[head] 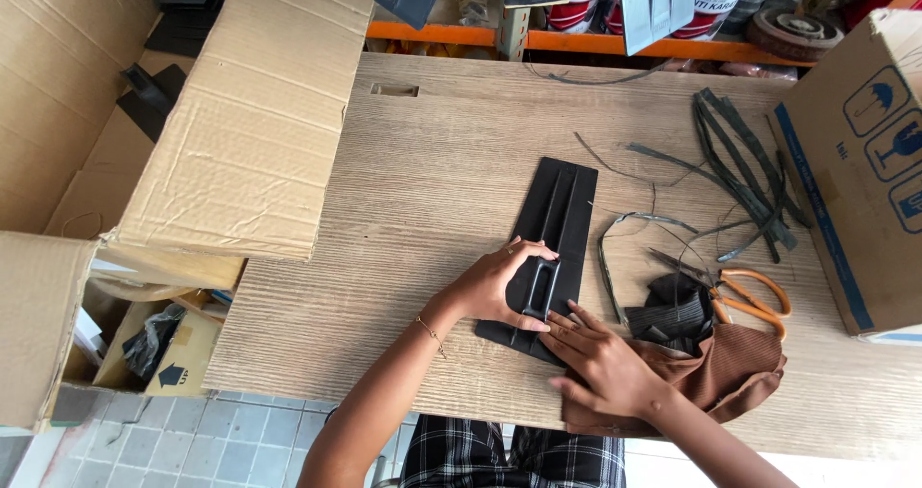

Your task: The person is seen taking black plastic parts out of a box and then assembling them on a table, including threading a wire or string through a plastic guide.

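From the head camera we look straight down on a wooden table (403, 190), and at its near middle lies a long black plastic panel (552, 214), flat, ribbed along its length. We take that panel as our landmark. Our left hand (495, 286) is on the panel's near end, fingers curled over a small black buckle-like piece (540, 289) that sits on the panel; the hand is partly closed around it, thumb and fingers touching its sides. Our right hand (600, 358) rests just at the panel's near right corner, fingers stretched out and nearly flat, fingertips pressing the panel's edge; it grips nothing that we can see. Under that wrist, right of the panel, lies a brown cloth (740, 378). Just beside the panel on the right sits a small stack of black pieces (672, 315), and past it orange-handled scissors (754, 301), blades pointing back toward the panel. Farther right and away from us, a loose heap of black trimmed strips (744, 161). A thin grey loop, possibly a cut-off edge, curls close to the panel's right side. Left of the panel an open cardboard box (250, 123) overlaps the table; well right stands another carton (864, 171).
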